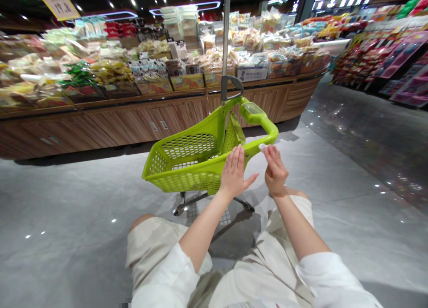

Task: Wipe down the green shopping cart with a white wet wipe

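Observation:
A lime-green shopping cart (187,174) stands side-on before my knees, its basket to the left and its curved handle to the right. My left hand (234,170) lies with fingers stretched out against the upper side of the cart, thumb spread to the right. Close to the handle, my right hand (276,170) is closed on a small white wipe (263,147), which shows at the fingertips beside the green frame. Most of the wipe is hidden by the fingers. The basket's visible inside shows only its perforated walls.
Behind the cart runs a long wood-panelled display counter (127,116) piled with packaged snacks. A grey pole (226,31) rises behind the cart. A price sign (60,6) hangs upper left. More shelves (384,54) stand at the right, past the shiny grey floor (351,165).

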Demonstrator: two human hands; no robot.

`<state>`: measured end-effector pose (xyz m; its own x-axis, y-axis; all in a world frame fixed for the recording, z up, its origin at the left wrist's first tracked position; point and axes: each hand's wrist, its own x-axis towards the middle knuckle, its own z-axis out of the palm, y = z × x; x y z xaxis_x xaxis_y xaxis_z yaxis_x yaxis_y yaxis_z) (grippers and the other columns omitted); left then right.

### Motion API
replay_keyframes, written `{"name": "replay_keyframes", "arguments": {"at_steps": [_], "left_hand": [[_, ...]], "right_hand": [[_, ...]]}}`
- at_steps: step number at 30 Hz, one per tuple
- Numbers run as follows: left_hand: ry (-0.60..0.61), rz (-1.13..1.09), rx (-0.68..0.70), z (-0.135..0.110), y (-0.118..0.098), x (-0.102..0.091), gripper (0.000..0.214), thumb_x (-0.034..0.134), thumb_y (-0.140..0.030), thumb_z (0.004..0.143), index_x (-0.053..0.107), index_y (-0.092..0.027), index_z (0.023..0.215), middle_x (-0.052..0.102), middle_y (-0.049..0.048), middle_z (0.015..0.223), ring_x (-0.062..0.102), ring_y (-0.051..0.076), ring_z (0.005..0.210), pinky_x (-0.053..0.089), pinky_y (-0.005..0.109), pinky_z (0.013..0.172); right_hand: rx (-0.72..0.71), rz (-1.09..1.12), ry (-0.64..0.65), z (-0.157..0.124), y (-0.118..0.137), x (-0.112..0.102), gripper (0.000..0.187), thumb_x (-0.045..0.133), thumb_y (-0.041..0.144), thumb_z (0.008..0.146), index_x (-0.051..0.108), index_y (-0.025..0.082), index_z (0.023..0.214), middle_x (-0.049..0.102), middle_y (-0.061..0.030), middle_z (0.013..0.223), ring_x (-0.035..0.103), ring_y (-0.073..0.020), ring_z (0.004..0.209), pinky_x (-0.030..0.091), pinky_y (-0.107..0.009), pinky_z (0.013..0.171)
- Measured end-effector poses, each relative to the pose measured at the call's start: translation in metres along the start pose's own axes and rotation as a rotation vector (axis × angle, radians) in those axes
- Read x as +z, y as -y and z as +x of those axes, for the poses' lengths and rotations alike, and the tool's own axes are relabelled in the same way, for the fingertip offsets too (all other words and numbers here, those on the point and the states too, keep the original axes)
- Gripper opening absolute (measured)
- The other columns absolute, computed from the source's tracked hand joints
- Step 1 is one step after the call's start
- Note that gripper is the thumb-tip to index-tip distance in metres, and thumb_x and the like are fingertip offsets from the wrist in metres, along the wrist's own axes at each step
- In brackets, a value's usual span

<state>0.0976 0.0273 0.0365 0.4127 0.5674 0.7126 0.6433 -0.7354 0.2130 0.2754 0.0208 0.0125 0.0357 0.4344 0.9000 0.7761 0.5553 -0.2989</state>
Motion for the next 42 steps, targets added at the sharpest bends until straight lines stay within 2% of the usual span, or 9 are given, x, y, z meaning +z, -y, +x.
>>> {"name": "replay_keyframes", "arguments": {"at_steps": [3,8,11,17,22,26,32,39,42], "left_hand": [[-0.008,-0.007,-0.008,-0.001,-0.001,0.002,0.096,0.049,-0.062,0.090,0.004,-0.009,0.157,0.028,0.0234,0.160,0.019,0.032,0.152,0.025,0.052,0.121],[0.015,-0.002,-0.007,0.000,0.000,0.003,0.099,0.045,-0.067,0.089,0.002,-0.008,0.157,0.025,0.0242,0.161,0.016,0.033,0.153,0.023,0.052,0.121],[0.034,0.005,0.006,-0.001,0.002,0.001,0.098,0.045,-0.067,0.090,0.003,-0.008,0.157,0.026,0.0235,0.161,0.016,0.032,0.153,0.023,0.050,0.122],[0.016,-0.023,0.008,-0.001,0.003,0.000,0.099,0.047,-0.067,0.089,0.002,-0.010,0.157,0.027,0.0233,0.160,0.018,0.033,0.152,0.023,0.052,0.121],[-0.002,-0.033,0.017,0.000,0.002,0.001,0.105,0.050,-0.070,0.086,0.004,-0.008,0.157,0.026,0.0246,0.160,0.019,0.033,0.152,0.023,0.051,0.121],[0.013,-0.023,0.012,0.000,0.004,0.000,0.104,0.050,-0.070,0.086,0.004,-0.010,0.157,0.027,0.0234,0.160,0.020,0.033,0.151,0.024,0.051,0.121],[-0.002,-0.030,0.013,-0.002,0.002,0.000,0.105,0.049,-0.071,0.086,0.001,-0.010,0.157,0.027,0.0242,0.159,0.020,0.034,0.151,0.024,0.052,0.120],[0.023,-0.039,-0.001,-0.001,0.002,-0.001,0.106,0.050,-0.071,0.085,0.002,-0.010,0.157,0.026,0.0236,0.160,0.018,0.033,0.152,0.023,0.052,0.121],[0.027,-0.026,0.012,-0.001,0.004,-0.002,0.105,0.050,-0.070,0.086,0.003,-0.009,0.157,0.027,0.0234,0.160,0.019,0.033,0.152,0.024,0.051,0.121]], "right_hand": [[0.075,-0.044,-0.145,0.013,-0.004,0.000,0.055,0.027,0.014,0.099,0.040,0.029,0.150,0.044,-0.0027,0.154,0.035,-0.0251,0.145,0.029,-0.056,0.121],[-0.077,0.038,0.076,-0.011,0.009,0.020,0.052,0.036,0.022,0.101,0.037,0.027,0.152,0.045,-0.0052,0.153,0.039,-0.0241,0.143,0.035,-0.051,0.120],[-0.132,0.078,0.119,-0.016,0.010,0.015,0.052,0.038,0.019,0.100,0.039,0.029,0.151,0.049,-0.0035,0.150,0.044,-0.0227,0.140,0.038,-0.048,0.119],[0.042,-0.003,-0.194,0.023,-0.002,-0.003,0.055,0.028,0.013,0.099,0.043,0.031,0.148,0.044,-0.0003,0.154,0.038,-0.0253,0.144,0.031,-0.054,0.120],[-0.070,0.023,0.001,0.000,0.009,0.016,0.053,0.031,0.017,0.100,0.036,0.029,0.152,0.042,-0.0030,0.155,0.038,-0.0248,0.144,0.035,-0.052,0.120],[-0.139,0.087,0.102,-0.013,0.010,0.011,0.052,0.038,0.019,0.100,0.038,0.030,0.151,0.047,-0.0037,0.151,0.044,-0.0244,0.141,0.039,-0.050,0.118],[0.068,0.020,-0.184,0.018,-0.001,-0.002,0.055,0.030,0.012,0.098,0.044,0.032,0.148,0.044,0.0005,0.154,0.039,-0.0237,0.143,0.033,-0.052,0.120],[-0.045,0.114,0.092,-0.022,0.022,0.022,0.051,0.036,0.027,0.101,0.037,0.028,0.152,0.044,-0.0042,0.154,0.039,-0.0246,0.143,0.038,-0.049,0.118],[-0.033,0.109,0.061,-0.018,0.019,0.013,0.051,0.037,0.024,0.101,0.039,0.030,0.151,0.045,-0.0035,0.153,0.042,-0.0247,0.142,0.038,-0.050,0.118]]}}
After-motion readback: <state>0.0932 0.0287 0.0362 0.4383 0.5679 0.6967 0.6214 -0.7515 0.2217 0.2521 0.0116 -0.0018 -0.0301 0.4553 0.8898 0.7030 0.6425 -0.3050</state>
